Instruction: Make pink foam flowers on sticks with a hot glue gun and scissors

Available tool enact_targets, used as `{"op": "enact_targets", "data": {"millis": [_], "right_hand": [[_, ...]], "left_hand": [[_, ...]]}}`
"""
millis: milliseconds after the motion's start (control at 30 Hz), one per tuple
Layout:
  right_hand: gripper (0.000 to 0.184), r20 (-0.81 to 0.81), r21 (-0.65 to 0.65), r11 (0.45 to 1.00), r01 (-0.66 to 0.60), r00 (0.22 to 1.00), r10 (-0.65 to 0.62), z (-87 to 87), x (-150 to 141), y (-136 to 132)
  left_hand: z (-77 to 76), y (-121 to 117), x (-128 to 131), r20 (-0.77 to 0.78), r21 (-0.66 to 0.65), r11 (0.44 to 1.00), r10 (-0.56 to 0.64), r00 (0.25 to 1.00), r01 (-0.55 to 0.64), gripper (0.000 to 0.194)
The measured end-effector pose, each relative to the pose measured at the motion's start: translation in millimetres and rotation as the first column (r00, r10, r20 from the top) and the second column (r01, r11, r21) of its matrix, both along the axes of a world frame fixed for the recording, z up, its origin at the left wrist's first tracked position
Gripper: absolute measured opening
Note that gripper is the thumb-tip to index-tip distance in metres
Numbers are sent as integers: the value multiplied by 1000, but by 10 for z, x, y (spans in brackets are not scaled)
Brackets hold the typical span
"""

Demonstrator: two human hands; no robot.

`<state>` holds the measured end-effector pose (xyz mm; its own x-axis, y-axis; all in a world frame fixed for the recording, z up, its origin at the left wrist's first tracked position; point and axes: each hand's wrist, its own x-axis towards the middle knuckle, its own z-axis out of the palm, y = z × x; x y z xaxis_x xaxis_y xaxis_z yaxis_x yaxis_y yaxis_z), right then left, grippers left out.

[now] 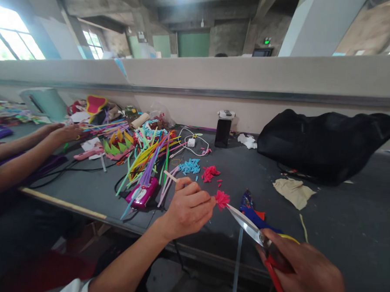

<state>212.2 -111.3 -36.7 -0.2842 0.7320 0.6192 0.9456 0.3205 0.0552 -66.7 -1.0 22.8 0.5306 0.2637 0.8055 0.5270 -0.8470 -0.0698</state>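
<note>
My left hand is closed around a thin pale stick, and a pink-red flower of short fuzzy petals shows at its right end. My right hand grips scissors with red handles. The blades look closed, and their tip is at the flower's lower right edge; whether it touches cannot be told. Just behind the scissors lies a blue tool with a dark, stained tip, partly hidden. Beyond my left hand are piles of short red pieces and blue pieces.
Coloured pipe cleaners lie over a magenta device. A phone stands near the wall, beside a white charger cable. On the right are a black bag and a beige cloth. A co-worker's arms reach in from the left.
</note>
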Motion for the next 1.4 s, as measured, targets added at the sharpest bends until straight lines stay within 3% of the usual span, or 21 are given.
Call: {"op": "enact_targets", "data": {"millis": [1000,1233,1400], "right_hand": [[30,-92,-33,999,-7,996,4,-5,-1,-5],[27,-60,53,962,-267,961,270,138,-15,48],[32,-106,98,957,-273,953,283,199,52,49]], "left_hand": [[0,-2,-10,-25,-18,1000,7,1000,-8,8],[41,37,-12,115,-138,989,-36,993,51,10],[83,65,-16,277,-301,927,-140,951,224,10]]}}
